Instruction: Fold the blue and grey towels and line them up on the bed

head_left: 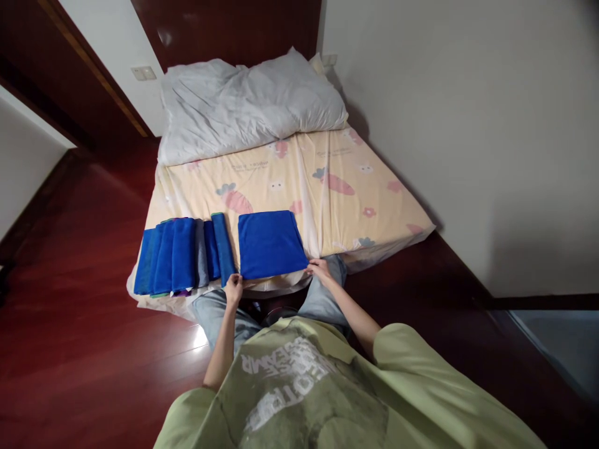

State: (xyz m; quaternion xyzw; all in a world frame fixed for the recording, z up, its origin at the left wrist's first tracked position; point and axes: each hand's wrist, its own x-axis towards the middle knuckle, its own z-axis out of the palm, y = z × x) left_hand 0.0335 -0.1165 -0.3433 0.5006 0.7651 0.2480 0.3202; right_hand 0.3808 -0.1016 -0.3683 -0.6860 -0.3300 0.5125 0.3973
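Observation:
A blue towel [271,243] lies flat in a near-square on the front part of the bed, straight before me. My left hand [233,289] pinches its near left corner. At the near right corner, my right hand [319,269] has its fingers closed on the cloth's edge. Just left of this towel is a row of folded towels [183,252], mostly blue with a grey one among them. A narrow teal-blue folded towel [223,246] ends that row, its near end close to my left hand.
The bed [374,206] has a yellow carrot-print cover under clear plastic. A large grey-white pillow [253,103] rests at its far end. A white wall [468,125] runs along the right; dark red flooring [84,299] lies to the left.

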